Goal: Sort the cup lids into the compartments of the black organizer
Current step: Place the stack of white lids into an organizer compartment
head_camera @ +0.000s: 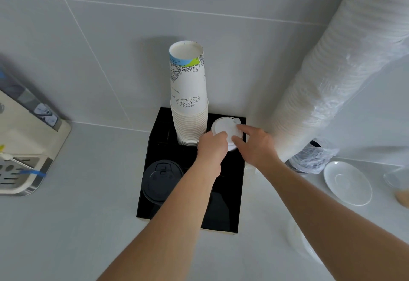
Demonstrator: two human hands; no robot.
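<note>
White lids (224,129), one stack, in both hands' (212,147) (256,145) grip; one black-lid stack (161,180).

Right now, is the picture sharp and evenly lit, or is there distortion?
Head view: wide-angle bending curves the wall tiles; soft even light, a faint shadow behind the cups; both hands, left and right, slightly blurred at the white lid.

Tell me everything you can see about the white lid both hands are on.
The white lid is round, looks like thin plastic, with a raised rim and a small tab at its far right edge. It lies flat, top up, at the back right compartment of the black organizer, beside the stack of paper cups. The left hand touches its near left edge; the right hand touches its right side. What lies under it is hidden.
</note>
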